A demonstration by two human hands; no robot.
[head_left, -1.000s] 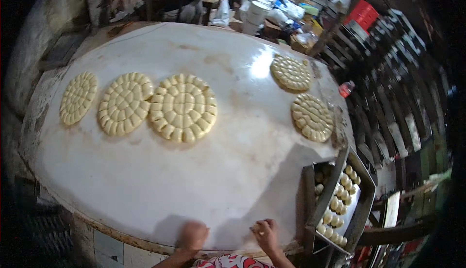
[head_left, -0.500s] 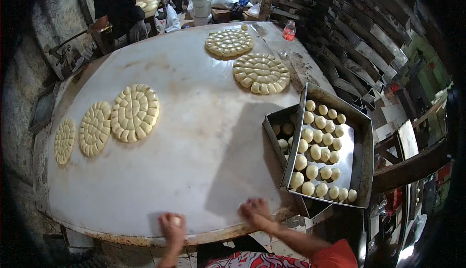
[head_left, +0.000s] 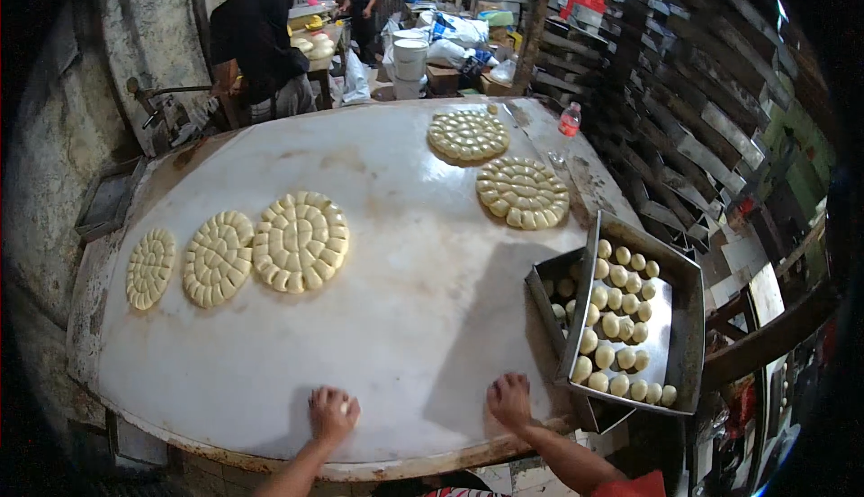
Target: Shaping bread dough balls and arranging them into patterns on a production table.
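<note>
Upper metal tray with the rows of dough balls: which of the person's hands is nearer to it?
Right. The right hand is left of the upper tray's near end, apart from it; the left hand is farther left.

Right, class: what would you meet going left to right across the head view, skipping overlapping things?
Leftmost pale segmented dough round, second dough round, left bare hand, right bare hand, upper grey metal tray.

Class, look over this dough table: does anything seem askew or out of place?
Yes: at the right, the upper tray of dough balls sits skewed across the lower tray; their sides do not line up.
</note>
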